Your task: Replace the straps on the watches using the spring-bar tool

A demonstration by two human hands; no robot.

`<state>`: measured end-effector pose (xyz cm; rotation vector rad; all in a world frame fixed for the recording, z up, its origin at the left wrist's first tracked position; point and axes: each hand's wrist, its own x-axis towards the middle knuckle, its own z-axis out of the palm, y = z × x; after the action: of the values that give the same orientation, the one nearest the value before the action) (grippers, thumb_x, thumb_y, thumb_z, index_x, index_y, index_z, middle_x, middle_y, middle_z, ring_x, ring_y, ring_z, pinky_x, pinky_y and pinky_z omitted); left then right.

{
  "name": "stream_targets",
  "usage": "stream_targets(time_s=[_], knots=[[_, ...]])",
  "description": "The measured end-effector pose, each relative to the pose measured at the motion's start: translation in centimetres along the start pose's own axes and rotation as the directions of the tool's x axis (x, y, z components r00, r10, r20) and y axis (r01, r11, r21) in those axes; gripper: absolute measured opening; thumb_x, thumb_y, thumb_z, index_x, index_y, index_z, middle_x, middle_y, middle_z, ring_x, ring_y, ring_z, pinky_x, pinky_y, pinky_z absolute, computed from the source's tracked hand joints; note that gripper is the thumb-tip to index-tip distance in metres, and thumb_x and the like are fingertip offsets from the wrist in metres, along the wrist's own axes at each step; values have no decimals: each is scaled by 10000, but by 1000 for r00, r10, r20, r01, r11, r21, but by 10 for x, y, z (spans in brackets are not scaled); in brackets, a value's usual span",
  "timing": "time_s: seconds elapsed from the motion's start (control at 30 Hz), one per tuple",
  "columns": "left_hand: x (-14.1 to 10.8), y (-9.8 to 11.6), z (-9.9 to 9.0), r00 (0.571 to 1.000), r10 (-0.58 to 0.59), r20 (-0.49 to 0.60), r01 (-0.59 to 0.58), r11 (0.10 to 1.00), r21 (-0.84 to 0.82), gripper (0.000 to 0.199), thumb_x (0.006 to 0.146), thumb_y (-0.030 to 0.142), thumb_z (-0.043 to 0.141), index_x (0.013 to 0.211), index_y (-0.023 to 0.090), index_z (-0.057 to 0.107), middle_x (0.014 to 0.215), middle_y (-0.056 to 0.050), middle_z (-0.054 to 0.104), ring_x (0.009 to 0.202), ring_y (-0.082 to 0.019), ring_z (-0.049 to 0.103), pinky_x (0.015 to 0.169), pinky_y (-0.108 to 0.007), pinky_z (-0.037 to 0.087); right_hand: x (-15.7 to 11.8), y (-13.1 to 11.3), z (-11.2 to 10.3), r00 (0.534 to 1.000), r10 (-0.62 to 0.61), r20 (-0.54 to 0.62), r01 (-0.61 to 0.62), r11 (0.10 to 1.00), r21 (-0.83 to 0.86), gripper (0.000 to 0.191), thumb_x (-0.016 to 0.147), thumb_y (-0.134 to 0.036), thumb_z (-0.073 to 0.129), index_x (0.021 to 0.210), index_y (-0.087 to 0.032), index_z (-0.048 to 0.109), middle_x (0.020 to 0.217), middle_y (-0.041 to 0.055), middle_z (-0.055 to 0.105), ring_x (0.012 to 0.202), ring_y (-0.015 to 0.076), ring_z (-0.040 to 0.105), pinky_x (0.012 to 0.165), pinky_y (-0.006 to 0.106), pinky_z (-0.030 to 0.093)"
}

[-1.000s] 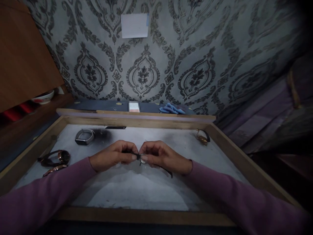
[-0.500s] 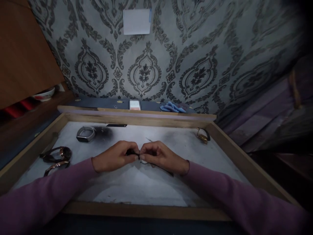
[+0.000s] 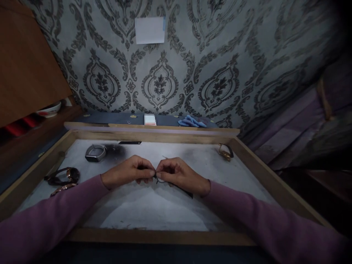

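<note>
Wooden walls framed the head view, and in the middle of that tray [image 3: 165, 136] it was all fingertips! The left hand [image 3: 128, 172] pinched the near end of a small watch [image 3: 160, 180] between thumb and fingers; the right hand [image 3: 183, 176], right up against it, pinched the silver case, dark strap trailing beneath. Away left lay a grey smartwatch [image 3: 92, 159], far right a gold watch [image 3: 225, 156].
</note>
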<state>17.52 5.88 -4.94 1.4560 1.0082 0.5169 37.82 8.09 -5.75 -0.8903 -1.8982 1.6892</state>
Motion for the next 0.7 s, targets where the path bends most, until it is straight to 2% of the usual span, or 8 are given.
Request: stream_targets(time_s=[0.07, 0.17, 0.33, 0.5, 0.7], knots=[[3, -3, 0, 1000, -8, 9, 8, 1000, 21, 262, 717, 386, 697, 755, 129, 661, 625, 7, 615, 559, -98, 495, 502, -209, 341, 0, 2, 0, 1000, -15, 6, 15, 1000, -27, 236, 757, -354, 698, 712, -145, 598, 526, -67, 491, 460, 52, 406, 443, 184, 305], [5, -5, 0, 999, -17, -42, 17, 1000, 13, 231, 675, 358, 695, 713, 133, 654, 580, 19, 600, 528, -92, 472, 487, -210, 312, 1, 3, 1, 1000, -26, 8, 26, 999, -28, 278, 760, -392, 708, 714, -146, 588, 521, -73, 485, 455, 51, 407, 448, 189, 302], [2, 3, 4, 988, -45, -148, 33, 996, -85, 167, 622, 304, 685, 635, 140, 655, 513, 32, 567, 500, -85, 441, 495, -218, 289, 4, 4, -2, 999, -24, 47, 19, 995, 102, 357, 701, -441, 775, 751, -143, 584, 601, -56, 547, 487, 51, 450, 470, 191, 364], [-1, 6, 3, 975, -34, -218, -7, 982, -187, 188, 617, 324, 681, 631, 143, 634, 529, 31, 565, 510, -82, 448, 532, -220, 307, 7, 11, -11, 989, -22, 144, -4, 984, 177, 421, 656, -426, 816, 865, -143, 584, 614, -71, 562, 465, 43, 464, 444, 179, 339], [-3, 6, 1, 974, -11, -226, -41, 973, -226, 227, 606, 341, 709, 659, 133, 635, 549, 23, 564, 524, -84, 453, 562, -226, 334, 10, 16, -15, 994, -42, 105, 19, 977, 210, 420, 624, -397, 848, 846, -127, 615, 748, -32, 621, 634, 61, 536, 627, 208, 410]])
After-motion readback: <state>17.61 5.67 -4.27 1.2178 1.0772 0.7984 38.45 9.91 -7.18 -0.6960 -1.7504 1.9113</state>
